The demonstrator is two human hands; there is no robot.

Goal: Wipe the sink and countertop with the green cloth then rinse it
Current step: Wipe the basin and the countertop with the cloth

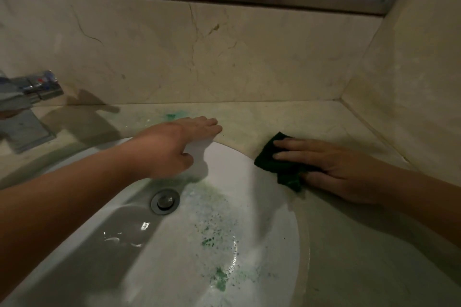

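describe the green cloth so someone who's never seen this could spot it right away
Start at the white sink and follow its rim to the right, onto the beige countertop. The green cloth lies there, pressed flat under the right hand, the only dark green thing here.

Head view, steeply down, close over sink (249, 169)

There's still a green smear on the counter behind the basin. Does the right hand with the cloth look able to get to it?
Probably yes, once the left hand lifts. It rests between the green cloth, under the right hand, and the smear; otherwise the countertop between is bare.
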